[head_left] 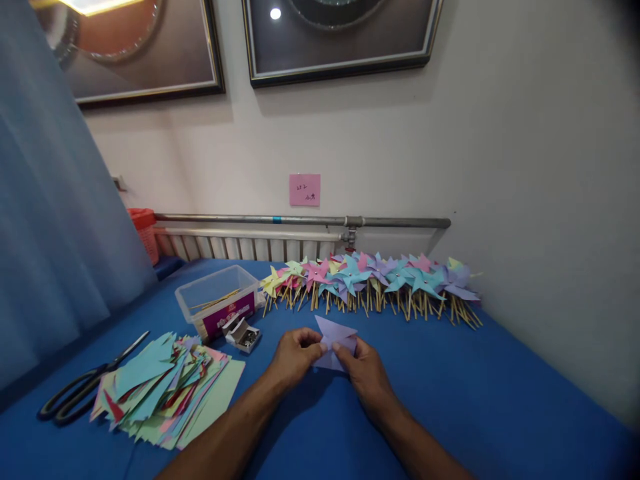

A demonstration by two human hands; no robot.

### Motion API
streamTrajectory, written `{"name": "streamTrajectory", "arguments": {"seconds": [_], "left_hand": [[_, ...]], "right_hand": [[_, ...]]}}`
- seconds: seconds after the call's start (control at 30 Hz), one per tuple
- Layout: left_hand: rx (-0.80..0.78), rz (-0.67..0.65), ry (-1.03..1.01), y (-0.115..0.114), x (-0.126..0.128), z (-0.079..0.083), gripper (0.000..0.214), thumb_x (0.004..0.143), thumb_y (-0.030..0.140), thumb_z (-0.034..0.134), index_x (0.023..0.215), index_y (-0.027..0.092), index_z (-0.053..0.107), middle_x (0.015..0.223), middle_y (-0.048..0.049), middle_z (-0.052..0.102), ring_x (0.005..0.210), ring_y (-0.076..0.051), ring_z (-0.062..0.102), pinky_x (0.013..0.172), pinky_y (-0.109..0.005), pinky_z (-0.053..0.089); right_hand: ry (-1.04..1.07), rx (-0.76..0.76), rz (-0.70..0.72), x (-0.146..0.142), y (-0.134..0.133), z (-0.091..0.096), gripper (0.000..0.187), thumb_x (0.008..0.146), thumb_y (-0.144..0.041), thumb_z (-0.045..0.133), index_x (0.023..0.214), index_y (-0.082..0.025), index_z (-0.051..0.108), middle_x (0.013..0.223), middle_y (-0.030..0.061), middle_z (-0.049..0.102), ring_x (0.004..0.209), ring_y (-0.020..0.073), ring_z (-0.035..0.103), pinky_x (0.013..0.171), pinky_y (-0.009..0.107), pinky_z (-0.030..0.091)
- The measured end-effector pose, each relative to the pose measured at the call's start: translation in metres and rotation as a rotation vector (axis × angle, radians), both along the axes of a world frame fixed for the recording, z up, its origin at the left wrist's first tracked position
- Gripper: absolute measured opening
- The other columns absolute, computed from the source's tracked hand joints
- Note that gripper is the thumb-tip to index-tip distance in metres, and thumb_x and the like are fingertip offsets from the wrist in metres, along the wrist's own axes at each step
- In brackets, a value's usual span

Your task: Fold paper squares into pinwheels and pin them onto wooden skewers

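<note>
Between my two hands is a purple paper pinwheel (336, 329), partly folded, with its pointed corners sticking out at the top. My left hand (296, 357) pinches its left side, the thumb pressed near the centre. From the right, my right hand (367, 377) grips the other side, its thumb also close to the middle. The fingers behind the paper are hidden. Just left of my left hand lies a small open box of metal pins (249, 339) on the blue table cover (450, 393).
Finished pinwheels (353, 273) on sticks lie in a row along the back. At left stand a clear plastic tub (220, 303) with thin sticks, a pile of cut coloured paper (165, 387) and black-handled scissors (90, 383). Behind runs a pipe (250, 219) along the wall.
</note>
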State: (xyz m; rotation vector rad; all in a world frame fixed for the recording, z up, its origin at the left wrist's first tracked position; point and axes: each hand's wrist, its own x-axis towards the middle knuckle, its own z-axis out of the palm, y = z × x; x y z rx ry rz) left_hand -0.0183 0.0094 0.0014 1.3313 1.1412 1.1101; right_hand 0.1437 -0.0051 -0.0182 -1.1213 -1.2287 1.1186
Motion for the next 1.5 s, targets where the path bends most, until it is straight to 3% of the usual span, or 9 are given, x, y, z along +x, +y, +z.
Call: {"name": "streamTrajectory", "arguments": {"seconds": [0.4,0.87,1.5], "left_hand": [[-0.102,-0.035,-0.092,-0.002,0.001,0.004,0.026,0.058,0.036,0.074,0.067,0.014,0.063,0.050,0.0047,0.052,0.047,-0.008,0.040,0.050,-0.023,0.028],[-0.259,0.028,-0.254,-0.010,0.004,0.015,0.030,0.045,0.028,0.079,0.064,0.014,0.060,0.052,0.0023,0.058,0.047,-0.009,0.047,0.050,-0.023,0.033],[-0.201,0.046,-0.218,-0.008,0.009,0.003,0.026,0.050,0.028,0.074,0.059,0.018,0.051,0.048,0.0055,0.052,0.043,-0.007,0.041,0.046,-0.022,0.029]], "right_hand": [[-0.032,0.007,0.019,-0.004,-0.007,0.010,0.034,0.075,-0.046,0.069,0.092,-0.017,0.071,0.072,0.0023,0.071,0.063,0.0192,0.060,0.057,0.028,0.048],[-0.068,0.013,0.030,-0.006,-0.007,0.004,0.033,0.074,-0.046,0.069,0.087,-0.016,0.071,0.070,0.0027,0.070,0.062,0.0183,0.059,0.057,0.027,0.047],[0.032,-0.056,0.044,-0.010,-0.007,0.000,0.046,0.068,-0.055,0.076,0.092,-0.016,0.070,0.075,0.0039,0.074,0.065,0.0212,0.065,0.060,0.030,0.051]]}}
